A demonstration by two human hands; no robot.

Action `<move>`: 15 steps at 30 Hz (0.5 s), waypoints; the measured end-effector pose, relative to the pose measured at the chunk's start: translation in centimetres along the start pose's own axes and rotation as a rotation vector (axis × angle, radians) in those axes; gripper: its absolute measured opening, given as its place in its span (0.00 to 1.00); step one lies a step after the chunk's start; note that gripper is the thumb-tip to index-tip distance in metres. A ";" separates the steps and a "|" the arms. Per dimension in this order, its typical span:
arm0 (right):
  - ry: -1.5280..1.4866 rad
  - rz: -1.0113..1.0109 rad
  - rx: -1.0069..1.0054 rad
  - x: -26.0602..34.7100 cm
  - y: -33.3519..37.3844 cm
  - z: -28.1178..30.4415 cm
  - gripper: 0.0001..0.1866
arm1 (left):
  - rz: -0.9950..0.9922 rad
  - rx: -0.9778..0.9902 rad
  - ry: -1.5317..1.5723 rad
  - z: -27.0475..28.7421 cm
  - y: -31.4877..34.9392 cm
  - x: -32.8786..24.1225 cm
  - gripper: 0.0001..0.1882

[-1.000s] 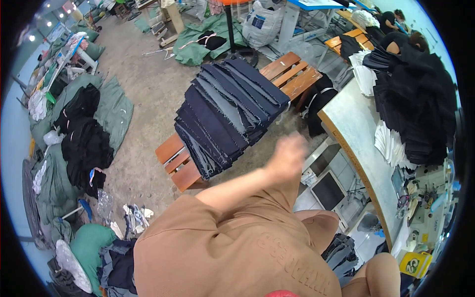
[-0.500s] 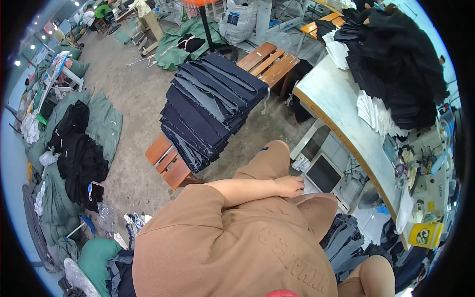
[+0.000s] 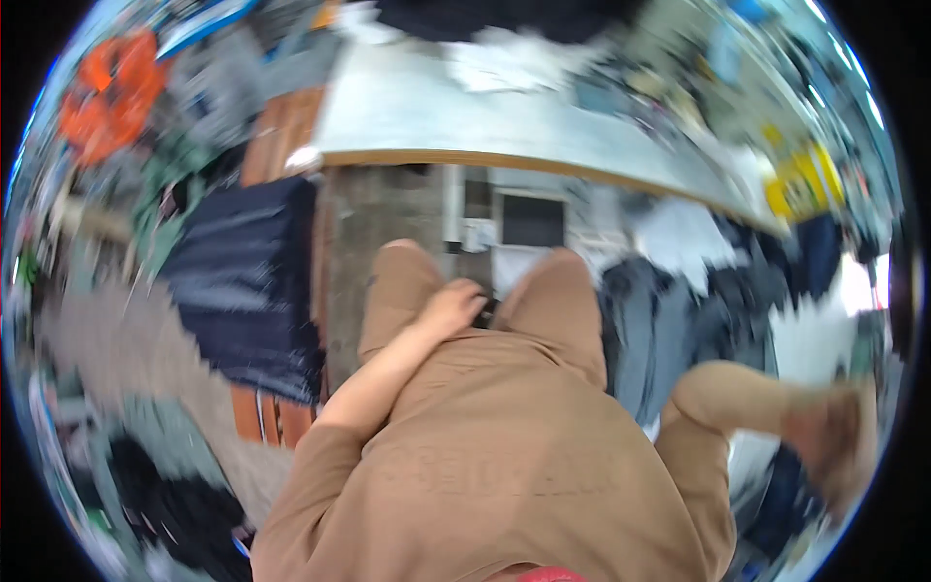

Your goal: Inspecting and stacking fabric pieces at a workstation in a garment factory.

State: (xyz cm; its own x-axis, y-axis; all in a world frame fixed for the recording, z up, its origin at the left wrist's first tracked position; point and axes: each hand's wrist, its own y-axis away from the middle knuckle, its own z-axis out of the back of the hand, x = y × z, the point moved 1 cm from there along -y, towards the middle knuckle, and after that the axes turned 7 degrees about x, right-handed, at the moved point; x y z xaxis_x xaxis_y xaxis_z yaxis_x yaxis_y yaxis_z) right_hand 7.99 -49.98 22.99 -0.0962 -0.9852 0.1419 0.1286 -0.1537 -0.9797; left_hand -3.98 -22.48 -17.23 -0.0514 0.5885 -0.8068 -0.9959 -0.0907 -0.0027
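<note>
Cloth lies in a navy stack on the bench, to the left in the head view. The left hand rests by the left thigh, grip loose and unclenched. The right hand, blurred, seems near dark pieces; I cannot tell its grip.

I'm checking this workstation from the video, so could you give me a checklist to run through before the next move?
1. Left hand free: ok, at the lap, nothing seen in it.
2. Right hand empty: cannot tell, blurred at far right.
3. Navy cloth stack on the wooden bench: ok.
4. White table free of cloth: not ok, white cloth and black cloth lie there.
5. Grey cloth pieces in view: ok, right of the lap.
</note>
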 end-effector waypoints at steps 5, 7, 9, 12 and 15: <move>1.034 -1.084 -0.687 3.7 11.0 4.0 0.07 | 0.112 0.046 0.168 0.1 -0.4 0.2 0.09; 1.181 -1.656 -0.462 3.4 16.5 5.4 0.08 | 0.124 0.093 0.172 -0.1 -0.7 0.4 0.09; 1.296 -1.935 -0.398 2.4 22.5 5.6 0.13 | 0.076 0.120 0.148 -0.5 -1.0 0.6 0.09; 1.623 -2.292 -0.219 0.4 31.3 5.0 0.23 | 0.191 0.200 0.217 -1.3 -1.3 1.4 0.10; 1.895 -2.213 -0.194 -0.8 37.1 4.8 0.26 | 0.235 0.198 0.298 -1.8 -1.3 2.5 0.11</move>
State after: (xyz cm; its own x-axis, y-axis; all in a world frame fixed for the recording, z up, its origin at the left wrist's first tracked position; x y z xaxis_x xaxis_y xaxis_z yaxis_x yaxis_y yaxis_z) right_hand 17.60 -55.27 -12.74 0.0179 0.9945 0.1032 -0.9998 0.0166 0.0129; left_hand -2.64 -22.34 -20.31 -0.2836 0.3099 -0.9075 -0.9563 -0.0217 0.2914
